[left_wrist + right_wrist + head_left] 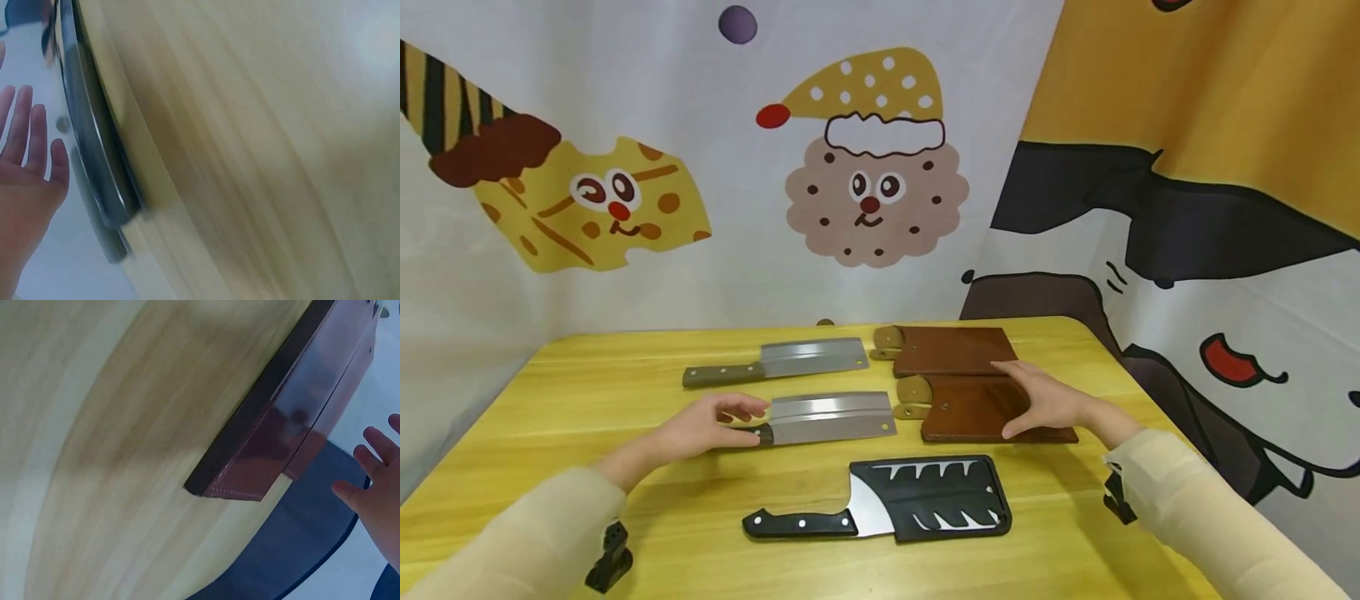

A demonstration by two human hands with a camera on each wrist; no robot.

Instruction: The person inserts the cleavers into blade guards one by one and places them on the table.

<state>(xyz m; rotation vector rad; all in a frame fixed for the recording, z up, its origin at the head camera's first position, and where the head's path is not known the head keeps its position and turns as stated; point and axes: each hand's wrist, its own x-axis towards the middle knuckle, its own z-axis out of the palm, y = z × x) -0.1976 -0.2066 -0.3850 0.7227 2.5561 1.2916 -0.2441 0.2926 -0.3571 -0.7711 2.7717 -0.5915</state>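
My left hand (706, 427) hovers over the dark handle (97, 134) of the middle cleaver (835, 417), fingers spread loosely. The left wrist view shows those fingers relaxed, with a gap to the handle. Above the nearer brown leather sheath (970, 404), my right hand (1048, 402) has its thumb and fingers apart and grips nothing. In the right wrist view the hand (378, 487) stands off from the sheath's end. Both sheaths have a tan strap at the left. The middle cleaver's handle is partly hidden behind my left hand.
Behind lie another cleaver (812, 358) with an olive handle and a second brown sheath (955, 348). Closest to me, a black-handled cleaver (801, 523) sits in a black guard (943, 500). A cartoon-printed curtain (737, 283) hangs behind the yellow wooden table (692, 508).
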